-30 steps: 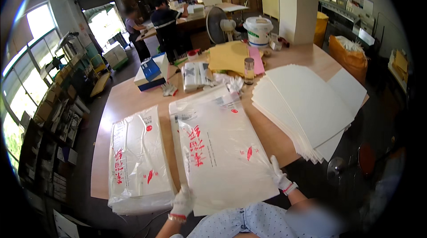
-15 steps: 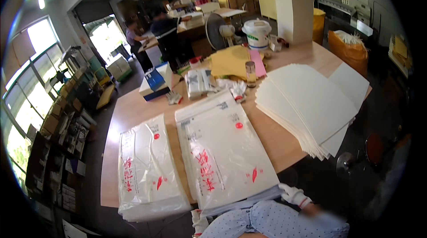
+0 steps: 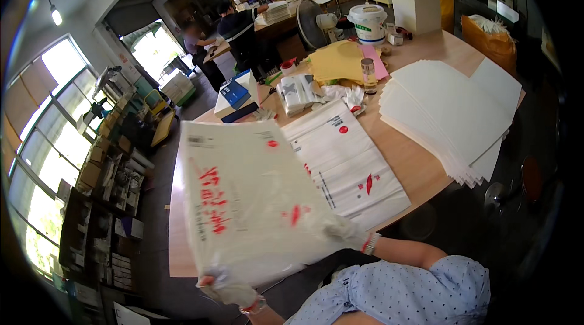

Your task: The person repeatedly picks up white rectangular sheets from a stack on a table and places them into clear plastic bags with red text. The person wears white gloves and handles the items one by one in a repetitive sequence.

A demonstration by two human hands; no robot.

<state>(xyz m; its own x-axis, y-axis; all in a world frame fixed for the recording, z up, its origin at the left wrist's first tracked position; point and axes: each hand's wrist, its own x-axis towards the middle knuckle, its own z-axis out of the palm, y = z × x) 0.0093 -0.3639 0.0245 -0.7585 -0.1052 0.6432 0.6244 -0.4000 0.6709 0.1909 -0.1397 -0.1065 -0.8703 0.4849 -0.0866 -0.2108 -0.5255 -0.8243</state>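
Note:
A large printed plastic bag, with red lettering and pale contents showing through, is held up by its near edge at a tilt. My left hand, in a white glove, grips its near left corner. The white-gloved right hand has hold of the near right corner; its fingers are partly blurred. To the right, a stack of similar white plastic bags lies on the wooden table, its left side covered by the held bag. The spot at the left where another stack lay is hidden behind this bag.
Fanned white sheets cover the table's right side. Farther back are yellow paper, a small clear jar, a white bucket, a fan and a blue box. Two people stand at a far table.
Both hands have come up from the near edge and now lift a filled bag, carried left over the left stack's place. The view has shifted a little.

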